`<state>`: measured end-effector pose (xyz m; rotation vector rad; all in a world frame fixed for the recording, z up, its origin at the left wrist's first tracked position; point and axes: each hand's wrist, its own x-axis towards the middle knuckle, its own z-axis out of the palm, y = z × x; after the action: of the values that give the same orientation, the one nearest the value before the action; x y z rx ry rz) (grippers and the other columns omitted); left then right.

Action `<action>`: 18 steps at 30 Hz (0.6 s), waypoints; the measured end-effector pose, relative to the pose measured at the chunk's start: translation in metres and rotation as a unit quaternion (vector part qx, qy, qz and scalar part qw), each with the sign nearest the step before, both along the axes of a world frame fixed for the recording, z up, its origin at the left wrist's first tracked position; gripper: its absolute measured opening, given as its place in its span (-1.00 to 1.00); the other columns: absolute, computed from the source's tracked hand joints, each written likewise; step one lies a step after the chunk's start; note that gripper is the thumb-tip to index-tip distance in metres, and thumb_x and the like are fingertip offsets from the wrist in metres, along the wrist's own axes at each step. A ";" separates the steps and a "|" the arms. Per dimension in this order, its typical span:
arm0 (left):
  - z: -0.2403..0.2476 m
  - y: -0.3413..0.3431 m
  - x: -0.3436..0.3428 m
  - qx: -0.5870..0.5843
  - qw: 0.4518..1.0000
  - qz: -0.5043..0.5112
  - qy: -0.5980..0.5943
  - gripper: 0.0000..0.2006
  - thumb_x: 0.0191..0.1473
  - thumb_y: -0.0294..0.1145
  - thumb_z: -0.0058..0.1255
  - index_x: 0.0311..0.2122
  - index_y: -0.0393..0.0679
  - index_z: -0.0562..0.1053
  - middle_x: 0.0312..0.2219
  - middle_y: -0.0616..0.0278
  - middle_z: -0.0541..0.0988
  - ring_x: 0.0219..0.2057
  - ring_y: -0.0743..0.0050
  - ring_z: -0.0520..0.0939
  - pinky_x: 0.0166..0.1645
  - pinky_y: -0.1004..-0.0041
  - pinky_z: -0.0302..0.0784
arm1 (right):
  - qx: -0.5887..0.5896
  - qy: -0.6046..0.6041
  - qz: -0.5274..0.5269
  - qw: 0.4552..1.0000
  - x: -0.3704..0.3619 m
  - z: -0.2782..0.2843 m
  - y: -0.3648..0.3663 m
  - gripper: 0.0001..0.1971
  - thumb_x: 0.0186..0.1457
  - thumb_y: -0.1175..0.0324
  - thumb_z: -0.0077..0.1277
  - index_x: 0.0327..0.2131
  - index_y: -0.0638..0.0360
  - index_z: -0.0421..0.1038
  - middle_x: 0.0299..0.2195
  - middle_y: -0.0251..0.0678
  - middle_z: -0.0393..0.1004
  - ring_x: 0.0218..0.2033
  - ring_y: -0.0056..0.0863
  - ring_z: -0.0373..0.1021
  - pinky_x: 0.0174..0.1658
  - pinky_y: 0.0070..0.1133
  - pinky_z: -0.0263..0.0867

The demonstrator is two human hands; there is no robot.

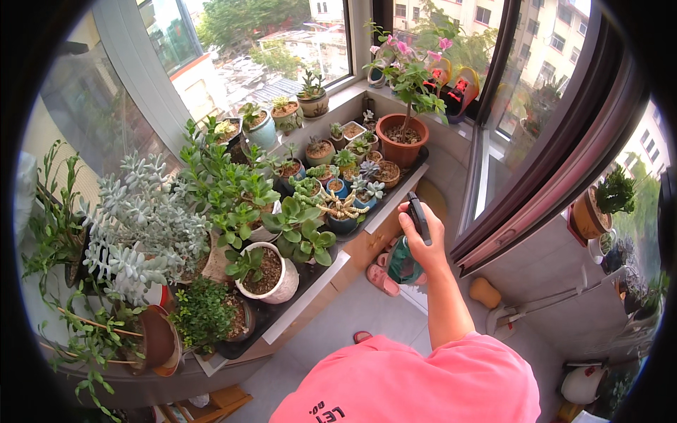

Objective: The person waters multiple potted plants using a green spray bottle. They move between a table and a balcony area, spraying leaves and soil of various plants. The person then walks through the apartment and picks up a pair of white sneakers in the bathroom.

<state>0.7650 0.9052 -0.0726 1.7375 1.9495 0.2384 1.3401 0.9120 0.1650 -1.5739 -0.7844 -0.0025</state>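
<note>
My right hand [429,243] is closed around the neck of a spray bottle [403,265] with a black trigger head and a see-through green body. It holds the bottle upright in front of the plant shelf, apart from the pots. Nearest to its nozzle are small potted succulents, among them a dark blue pot [343,224] with a pale, spiky-armed plant. A terracotta pot [402,148] with a pink-flowered plant stands beyond, at the shelf's far end. My left hand is out of view.
Leafy succulents crowd the shelf's left side, including a white pot [278,287] near its front edge. An open window frame [522,187] juts in on the right. Pink slippers [383,280] lie on the tiled floor [377,317]. More potted plants [596,206] stand at far right.
</note>
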 end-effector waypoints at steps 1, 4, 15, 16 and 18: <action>-0.002 -0.008 0.002 -0.016 1.000 0.020 0.013 -0.83 -0.12 -0.47 0.06 -0.57 -0.20 0.29 -0.67 0.06 0.32 -0.67 0.37 0.26 -0.52 0.32 0.26 | -0.011 0.005 -0.006 1.000 0.002 0.000 -0.006 -0.82 0.07 0.34 0.07 -0.29 0.21 0.42 -0.57 -0.45 0.40 -0.53 -0.72 0.28 -0.41 -0.69 0.24; -0.007 -0.022 0.004 -0.028 0.997 0.070 0.029 -0.83 -0.13 -0.46 0.07 -0.54 -0.20 0.29 -0.64 0.05 0.32 -0.63 0.35 0.27 -0.49 0.32 0.26 | -0.032 -0.010 -0.016 0.999 0.005 0.002 -0.013 -0.83 0.06 0.34 0.08 -0.29 0.20 0.42 -0.56 -0.41 0.42 -0.53 -0.70 0.31 -0.39 -0.68 0.26; -0.026 -0.044 -0.004 -0.012 0.991 0.131 0.030 -0.78 -0.15 -0.44 0.09 -0.43 -0.23 0.29 -0.51 0.01 0.32 -0.52 0.28 0.30 -0.38 0.30 0.28 | -0.079 -0.024 0.136 0.987 0.010 0.029 0.027 -0.85 0.07 0.39 0.06 -0.31 0.24 0.40 -0.51 -0.47 0.40 -0.47 -0.75 0.26 -0.39 -0.70 0.21; -0.025 -0.043 -0.002 -0.011 0.991 0.132 0.029 -0.78 -0.15 -0.44 0.10 -0.42 -0.23 0.29 -0.50 0.00 0.32 -0.51 0.27 0.30 -0.37 0.30 0.28 | -0.067 -0.031 0.140 0.987 0.011 0.025 0.029 -0.85 0.06 0.38 0.07 -0.31 0.24 0.40 -0.52 -0.48 0.40 -0.48 -0.76 0.26 -0.40 -0.71 0.21; -0.024 -0.044 0.000 -0.009 0.990 0.139 0.030 -0.76 -0.16 -0.44 0.10 -0.40 -0.23 0.29 -0.48 0.00 0.32 -0.48 0.26 0.31 -0.35 0.30 0.28 | -0.068 -0.028 0.147 0.986 0.014 0.019 0.029 -0.84 0.06 0.38 0.08 -0.31 0.23 0.41 -0.52 -0.48 0.40 -0.48 -0.76 0.26 -0.40 -0.71 0.21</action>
<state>0.7646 0.8615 -0.0965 1.4724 2.2308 0.2677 1.3543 0.9413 0.1837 -1.5781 -1.0740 0.2272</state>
